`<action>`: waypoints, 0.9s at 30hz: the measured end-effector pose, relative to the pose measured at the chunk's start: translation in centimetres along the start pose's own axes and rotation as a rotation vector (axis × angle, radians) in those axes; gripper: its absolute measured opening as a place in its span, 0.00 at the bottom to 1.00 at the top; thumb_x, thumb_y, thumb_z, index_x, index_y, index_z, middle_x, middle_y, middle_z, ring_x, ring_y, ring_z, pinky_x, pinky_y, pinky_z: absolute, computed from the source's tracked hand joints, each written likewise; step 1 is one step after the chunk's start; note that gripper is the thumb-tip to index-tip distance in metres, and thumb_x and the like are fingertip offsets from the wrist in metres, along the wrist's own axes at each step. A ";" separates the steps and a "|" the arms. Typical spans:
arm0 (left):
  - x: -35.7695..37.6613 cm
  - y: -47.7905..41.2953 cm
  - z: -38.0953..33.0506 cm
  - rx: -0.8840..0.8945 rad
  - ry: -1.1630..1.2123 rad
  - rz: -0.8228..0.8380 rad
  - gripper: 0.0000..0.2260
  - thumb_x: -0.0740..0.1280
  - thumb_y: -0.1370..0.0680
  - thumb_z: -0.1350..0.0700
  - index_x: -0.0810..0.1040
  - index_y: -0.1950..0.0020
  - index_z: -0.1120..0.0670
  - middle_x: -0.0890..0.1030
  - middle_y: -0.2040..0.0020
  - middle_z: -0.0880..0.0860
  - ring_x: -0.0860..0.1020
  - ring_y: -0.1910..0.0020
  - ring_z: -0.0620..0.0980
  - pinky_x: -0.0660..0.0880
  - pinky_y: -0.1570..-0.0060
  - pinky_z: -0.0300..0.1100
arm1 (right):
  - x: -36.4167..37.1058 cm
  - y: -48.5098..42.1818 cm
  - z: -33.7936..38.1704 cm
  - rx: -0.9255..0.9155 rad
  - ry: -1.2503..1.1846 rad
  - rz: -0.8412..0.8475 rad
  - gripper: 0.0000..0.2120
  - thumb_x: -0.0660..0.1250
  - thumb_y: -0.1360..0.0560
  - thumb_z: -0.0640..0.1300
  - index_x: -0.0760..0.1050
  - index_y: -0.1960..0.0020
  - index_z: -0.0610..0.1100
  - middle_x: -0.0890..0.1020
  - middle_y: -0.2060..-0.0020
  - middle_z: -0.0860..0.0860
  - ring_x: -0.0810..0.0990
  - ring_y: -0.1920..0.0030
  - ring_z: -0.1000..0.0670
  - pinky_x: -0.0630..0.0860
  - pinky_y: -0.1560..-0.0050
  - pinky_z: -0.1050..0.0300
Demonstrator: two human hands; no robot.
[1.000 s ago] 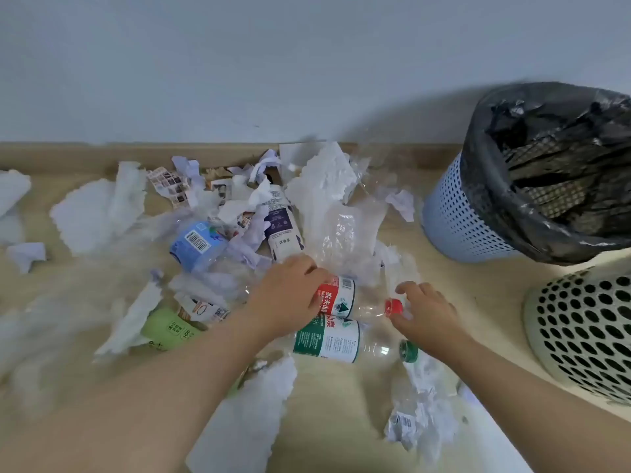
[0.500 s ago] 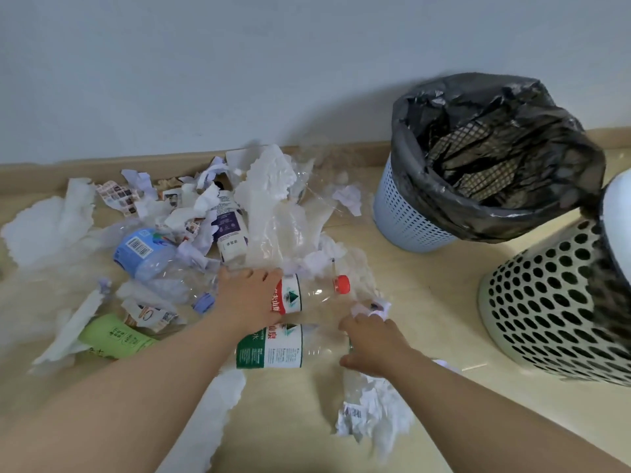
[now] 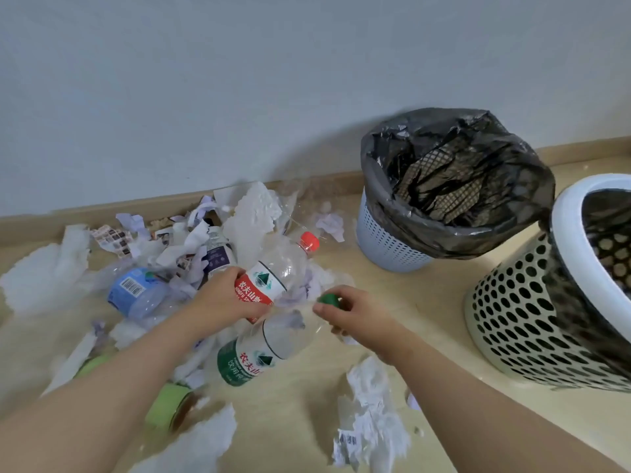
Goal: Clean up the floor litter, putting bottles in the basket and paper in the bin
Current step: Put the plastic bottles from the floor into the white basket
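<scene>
i log: left hand grips red-label bottle, right hand grips green-label bottle at its cap; torn paper crowds both on the floor.

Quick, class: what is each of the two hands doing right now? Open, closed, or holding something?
Left hand: holds the red-label bottle.
Right hand: holds the green-label bottle at its cap end.

Pale grey wall, wooden skirting — beige floor
</scene>
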State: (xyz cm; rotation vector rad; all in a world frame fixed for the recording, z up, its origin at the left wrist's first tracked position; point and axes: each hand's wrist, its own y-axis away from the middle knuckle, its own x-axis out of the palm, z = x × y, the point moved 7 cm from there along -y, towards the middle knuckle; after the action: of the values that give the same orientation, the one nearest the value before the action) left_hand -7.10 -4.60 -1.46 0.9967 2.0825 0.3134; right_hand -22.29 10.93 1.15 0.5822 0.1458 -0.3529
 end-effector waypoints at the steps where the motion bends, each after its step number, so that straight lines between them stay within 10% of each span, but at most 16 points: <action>1: -0.5 0.3 -0.5 0.012 0.048 -0.024 0.27 0.79 0.36 0.53 0.69 0.43 0.51 0.78 0.52 0.49 0.77 0.55 0.46 0.75 0.58 0.40 | -0.5 0.0 1.1 -0.009 -0.081 -0.054 0.08 0.70 0.26 0.48 0.76 0.55 0.44 0.74 0.68 0.51 0.73 0.69 0.53 0.71 0.67 0.64; 15: -4.5 5.8 -13.4 0.335 0.544 -0.151 0.12 0.66 0.25 0.50 0.68 0.44 0.43 0.77 0.54 0.41 0.76 0.55 0.39 0.70 0.61 0.34 | -10.7 6.2 12.3 -0.348 -0.339 -0.706 0.18 0.68 0.27 0.51 0.65 0.68 0.45 0.65 0.78 0.58 0.62 0.73 0.55 0.61 0.67 0.59; 27: 1.3 10.2 -31.3 0.580 0.607 -0.135 0.21 0.73 0.29 0.56 0.66 0.42 0.45 0.78 0.52 0.43 0.78 0.54 0.42 0.74 0.66 0.32 | -23.3 20.4 16.2 -0.522 -0.161 -1.158 0.13 0.68 0.28 0.55 0.68 0.63 0.50 0.71 0.69 0.56 0.69 0.70 0.59 0.66 0.67 0.68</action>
State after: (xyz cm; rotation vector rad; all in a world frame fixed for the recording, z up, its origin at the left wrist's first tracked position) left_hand -25.32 6.43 23.66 1.1784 2.8774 -0.0888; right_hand -35.92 24.28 30.43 -0.1136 0.4023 -1.4290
